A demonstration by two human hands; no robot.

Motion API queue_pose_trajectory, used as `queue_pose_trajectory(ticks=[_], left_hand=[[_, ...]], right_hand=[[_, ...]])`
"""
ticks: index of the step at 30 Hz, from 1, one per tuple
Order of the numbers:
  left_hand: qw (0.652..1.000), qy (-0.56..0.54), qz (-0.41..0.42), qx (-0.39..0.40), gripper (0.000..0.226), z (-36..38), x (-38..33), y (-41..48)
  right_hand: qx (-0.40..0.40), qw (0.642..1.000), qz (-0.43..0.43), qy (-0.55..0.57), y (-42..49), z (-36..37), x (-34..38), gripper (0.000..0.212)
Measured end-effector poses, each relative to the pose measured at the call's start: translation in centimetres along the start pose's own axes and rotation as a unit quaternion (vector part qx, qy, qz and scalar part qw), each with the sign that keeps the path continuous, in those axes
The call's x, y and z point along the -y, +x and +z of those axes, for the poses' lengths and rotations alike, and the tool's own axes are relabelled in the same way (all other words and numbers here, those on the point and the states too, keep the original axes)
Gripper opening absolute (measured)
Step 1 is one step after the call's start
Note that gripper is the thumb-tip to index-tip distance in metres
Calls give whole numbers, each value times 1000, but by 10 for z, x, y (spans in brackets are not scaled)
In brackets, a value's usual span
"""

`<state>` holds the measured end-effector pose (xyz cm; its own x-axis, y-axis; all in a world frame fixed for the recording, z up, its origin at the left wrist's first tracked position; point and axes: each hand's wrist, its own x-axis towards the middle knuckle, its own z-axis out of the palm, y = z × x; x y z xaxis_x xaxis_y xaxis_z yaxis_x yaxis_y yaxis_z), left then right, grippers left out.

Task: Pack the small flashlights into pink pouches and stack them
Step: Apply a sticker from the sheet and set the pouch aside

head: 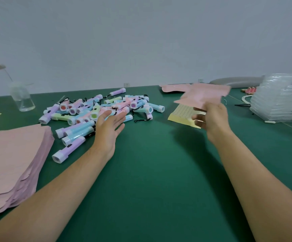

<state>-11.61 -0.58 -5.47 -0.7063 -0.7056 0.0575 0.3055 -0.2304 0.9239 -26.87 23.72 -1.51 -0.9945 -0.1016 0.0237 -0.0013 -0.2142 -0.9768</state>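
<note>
Head view. Left hand point(109, 127) stretched forward, fingers straight and close together, thumb apart, palm turned toward the middle, fingertips at the near edge of the heap of flashlights point(103, 109), gripping nothing. Right hand point(209, 119) lifted off the table point(150, 180), fingers curled, pinching the lower edge of a pink pouch point(204, 96). Pouch blurred, contents impossible to tell. Under that hand, flat on the table, a yellow sheet point(181, 114); touching it or not, impossible to tell. Both forearms bare, coming in from the lower corners, well apart.

Flashlights in pastel colours, in a loose heap left of centre, some with black cords. A few strays nearer, just beside the stack of pink pouches point(14, 159) at the left edge. More pink pouches point(173, 88) flat near the far edge, behind the held one. Wide stretch of green table top between the forearms. At the right, a stack of clear trays point(276, 102), near the right hand but apart from it. At the far left, a clear bottle point(22, 99), upright, apart from the heap. Beyond the far edge, a plain wall point(141, 41).
</note>
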Motion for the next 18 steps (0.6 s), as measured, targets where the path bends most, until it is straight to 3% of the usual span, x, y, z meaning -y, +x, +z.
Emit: queue_pose_trajectory(ticks=[3, 8, 13, 16, 18], left_hand=[[1000, 29, 2, -1, 30, 2, 1, 0], [998, 61, -3, -7, 29, 4, 3, 1], [996, 83, 1, -16, 25, 4, 2, -1], [995, 95, 1, -22, 25, 5, 1, -2], [993, 118, 6, -20, 25, 7, 1, -4]], right_hand=[[-97, 992, 47, 61, 17, -24, 1, 24], [-169, 944, 93, 268, 35, -58, 0, 7], [-227, 900, 36, 370, 32, -63, 4, 43], [-257, 904, 14, 341, 31, -58, 10, 47], [-263, 919, -14, 294, 30, -52, 11, 65]])
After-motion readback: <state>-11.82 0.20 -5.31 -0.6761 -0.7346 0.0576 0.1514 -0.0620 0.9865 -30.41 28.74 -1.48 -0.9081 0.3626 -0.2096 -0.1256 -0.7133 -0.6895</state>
